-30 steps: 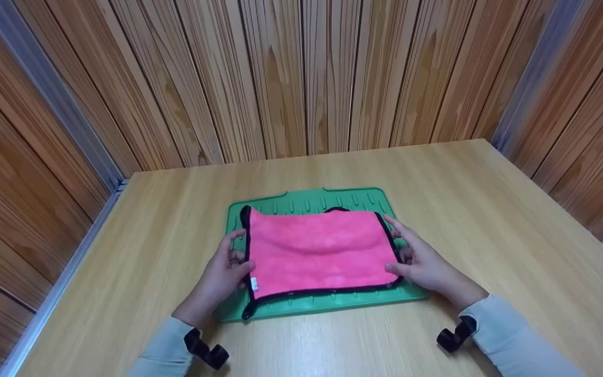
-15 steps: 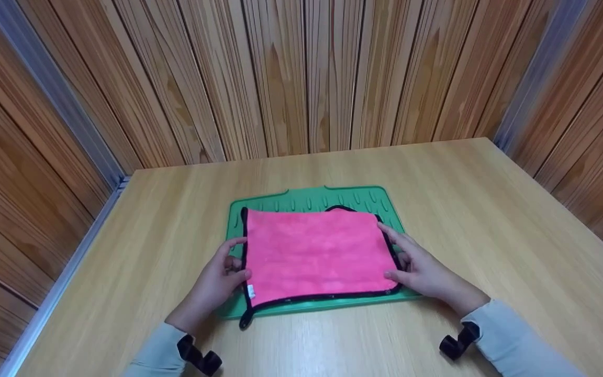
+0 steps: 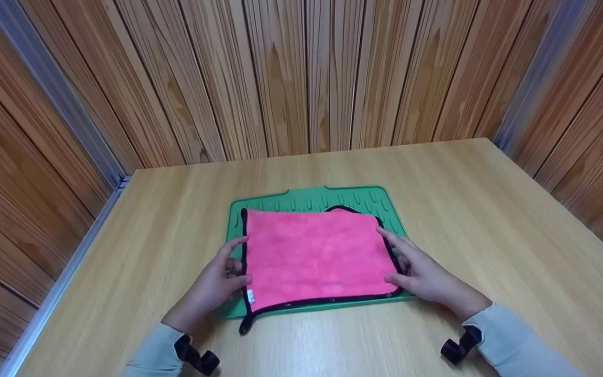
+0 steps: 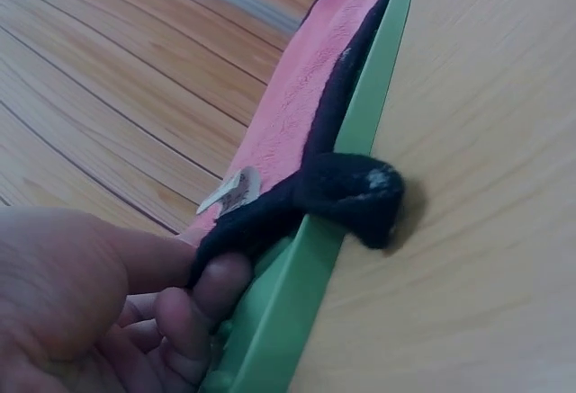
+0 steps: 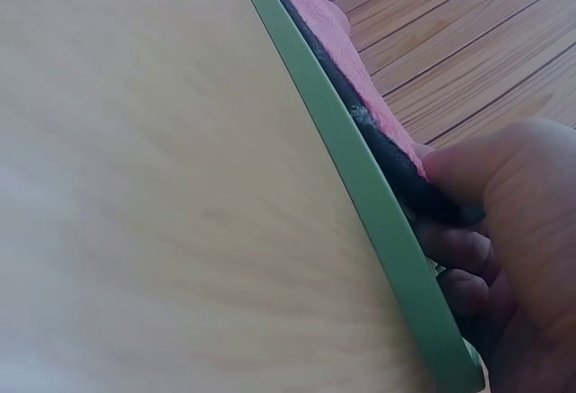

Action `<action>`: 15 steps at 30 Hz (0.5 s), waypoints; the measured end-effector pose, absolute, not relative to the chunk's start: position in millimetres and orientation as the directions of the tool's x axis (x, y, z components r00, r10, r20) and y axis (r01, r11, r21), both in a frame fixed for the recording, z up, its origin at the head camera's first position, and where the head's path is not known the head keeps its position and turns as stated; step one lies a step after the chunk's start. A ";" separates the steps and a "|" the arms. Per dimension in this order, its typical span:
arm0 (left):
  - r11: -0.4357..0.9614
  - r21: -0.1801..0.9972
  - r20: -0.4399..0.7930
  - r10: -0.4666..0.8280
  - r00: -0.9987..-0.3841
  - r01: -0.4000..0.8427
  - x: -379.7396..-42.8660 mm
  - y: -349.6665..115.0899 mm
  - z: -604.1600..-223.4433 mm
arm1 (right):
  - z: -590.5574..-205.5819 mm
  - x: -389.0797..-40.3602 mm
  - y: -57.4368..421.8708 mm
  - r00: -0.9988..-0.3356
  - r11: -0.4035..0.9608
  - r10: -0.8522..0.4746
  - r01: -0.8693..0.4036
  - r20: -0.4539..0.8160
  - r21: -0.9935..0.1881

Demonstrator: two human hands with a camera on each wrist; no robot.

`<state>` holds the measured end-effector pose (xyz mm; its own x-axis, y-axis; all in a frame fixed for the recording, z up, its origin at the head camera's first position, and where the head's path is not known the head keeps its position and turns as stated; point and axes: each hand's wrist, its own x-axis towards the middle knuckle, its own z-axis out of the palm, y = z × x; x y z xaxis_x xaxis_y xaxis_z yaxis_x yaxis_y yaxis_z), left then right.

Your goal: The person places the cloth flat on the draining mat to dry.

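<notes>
A pink cloth with a black border lies spread over a green ribbed mat. My left hand pinches its left edge between thumb and fingers, just above a small white tag. At the near left corner a black loop hangs out past the mat's rim, as the left wrist view shows. My right hand grips the right edge near the front corner, thumb on top. In the right wrist view its curled fingers sit under the black border. The cloth hides most of the mat.
The mat lies on a light wooden table. Wood-panelled walls rise behind and at both sides. Black wrist mounts stick out from both grey sleeves.
The cloth has come slightly toward me and lies flatter; the fold across its middle is gone. Both hands have shifted a little nearer with it, still holding its edges.
</notes>
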<state>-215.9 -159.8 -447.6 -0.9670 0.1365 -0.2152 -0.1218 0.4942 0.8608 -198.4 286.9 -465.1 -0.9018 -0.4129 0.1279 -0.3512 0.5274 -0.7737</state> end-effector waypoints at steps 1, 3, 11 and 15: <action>0.492 0.862 -0.216 0.140 -0.966 -0.121 -215.3 -160.5 -447.5 | -464.6 -197.8 286.6 -0.904 0.530 -0.410 -0.344 0.121 -0.775; 0.490 0.863 -0.221 0.148 -0.964 -0.123 -214.4 -161.6 -447.2 | -464.3 -197.2 286.4 -0.906 0.535 -0.407 -0.338 0.114 -0.775; 0.520 0.844 -0.270 0.206 -0.941 -0.128 -213.7 -164.3 -439.2 | -460.5 -205.6 289.5 -0.912 0.539 -0.411 -0.245 0.003 -0.806; 0.585 0.801 -0.283 0.188 -0.940 -0.125 -219.5 -163.8 -432.3 | -452.3 -222.1 286.5 -0.932 0.574 -0.356 -0.163 -0.065 -0.803</action>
